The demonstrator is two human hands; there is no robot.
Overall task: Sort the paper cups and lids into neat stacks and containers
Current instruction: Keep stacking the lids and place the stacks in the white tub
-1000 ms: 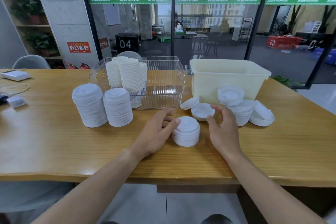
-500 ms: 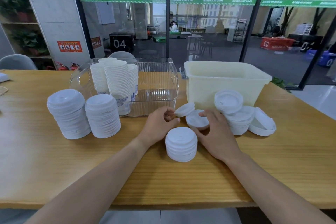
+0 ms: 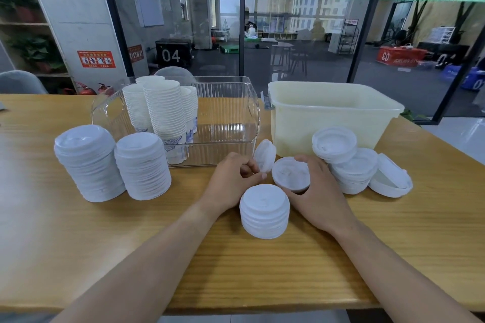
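Two hands at work near the middle of the wooden surface (image 3: pixel 78 257). Your left hand (image 3: pixel 231 181) pinches a single lid (image 3: pixel 264 155) by its lower edge, holding it tilted up on its rim. Your right hand (image 3: pixel 316 189) curls round an upturned lid (image 3: pixel 290 173) lying just beside the first one, thumb on its near edge, fingers over the far side.

A short lid stack (image 3: pixel 264 211) stands between your wrists, close to both hands. Two taller lid stacks (image 3: pixel 89 162) stand side by side at your left, the nearer one (image 3: pixel 141 165) touching the front of the clear bin (image 3: pixel 225 118). That bin holds several columns of nested paper cups (image 3: pixel 164 110) in its left half.

Right of it stands the cream tub (image 3: pixel 333 118); its inside is not visible from here. In front of the tub lies a loose heap of lids (image 3: pixel 349 162), some upside down, with one open-side-up lid (image 3: pixel 391 178) leaning at the heap's right end.
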